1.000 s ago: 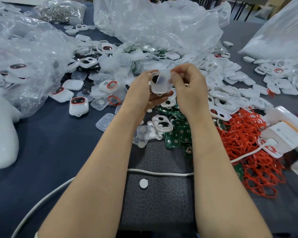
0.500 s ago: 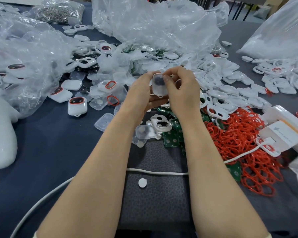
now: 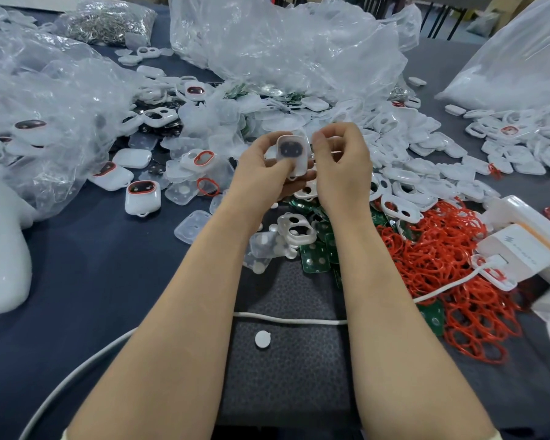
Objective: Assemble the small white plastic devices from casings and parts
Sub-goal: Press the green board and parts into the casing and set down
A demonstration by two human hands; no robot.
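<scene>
We have a single wide-angle view, worn on the person's head. It faces forward and down, close to the left hand point(image 3: 261, 173) and right hand point(image 3: 343, 166), with the counter point(image 3: 77, 265) stretching away beyond them.

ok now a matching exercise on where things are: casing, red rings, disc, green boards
1 casing
2 red rings
3 disc
4 green boards

a alone on the mat
b heaped right of the right forearm
c in the left hand
d mostly between the forearms, beyond the cable

Pairs: 1-c, 2-b, 3-a, 4-d
</scene>
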